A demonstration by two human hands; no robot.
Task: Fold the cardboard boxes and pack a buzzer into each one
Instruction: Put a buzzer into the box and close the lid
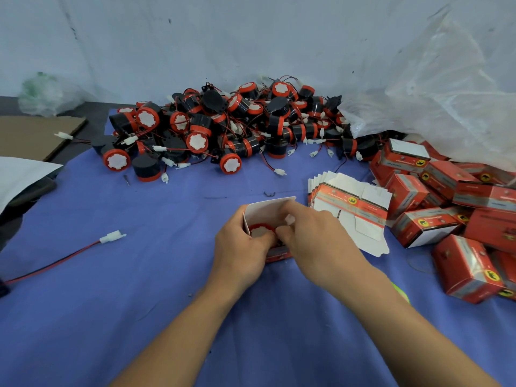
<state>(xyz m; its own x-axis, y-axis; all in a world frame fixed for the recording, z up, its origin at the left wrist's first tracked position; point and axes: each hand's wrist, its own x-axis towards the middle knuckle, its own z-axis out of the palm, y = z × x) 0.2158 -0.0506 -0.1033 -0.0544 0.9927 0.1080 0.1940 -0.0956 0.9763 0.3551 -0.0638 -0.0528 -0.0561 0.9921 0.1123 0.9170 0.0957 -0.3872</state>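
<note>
An open red cardboard box [268, 209] with its white lid flap up stands on the blue cloth at the centre. A buzzer [259, 231] with a red rim and white face sits inside it. My left hand [240, 247] grips the box's left side. My right hand [315, 236] reaches into the box from the right, its fingers curled and pinching the buzzer's white connector [290, 219]. A big pile of loose buzzers [223, 127] with red and black wires lies at the back. Flat unfolded boxes [349, 208] are stacked just right of my hands.
Packed red boxes [452, 208] are heaped at the right under a clear plastic bag [446, 93]. A loose red and black wire with a white plug [111, 237] lies at the left. Brown cardboard [33, 132] and a white sheet [19, 174] sit at the far left.
</note>
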